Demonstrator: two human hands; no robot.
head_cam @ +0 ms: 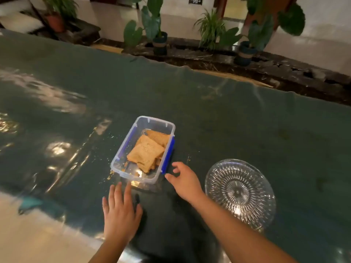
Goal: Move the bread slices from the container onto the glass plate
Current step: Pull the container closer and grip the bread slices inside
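A clear plastic container with blue side clips stands open on the table, lid off. Several toasted bread slices lie stacked inside it. To its right sits a round cut-glass plate with nothing on it. My left hand lies flat with fingers spread just in front of the container's near end. My right hand hovers open between the container's blue right clip and the plate, fingers curled and apart, holding nothing.
The table is covered by a dark green cloth under shiny clear plastic. Crumbs lie scattered left of the container. Potted plants line a ledge beyond the far edge. A pale floor shows at the lower left.
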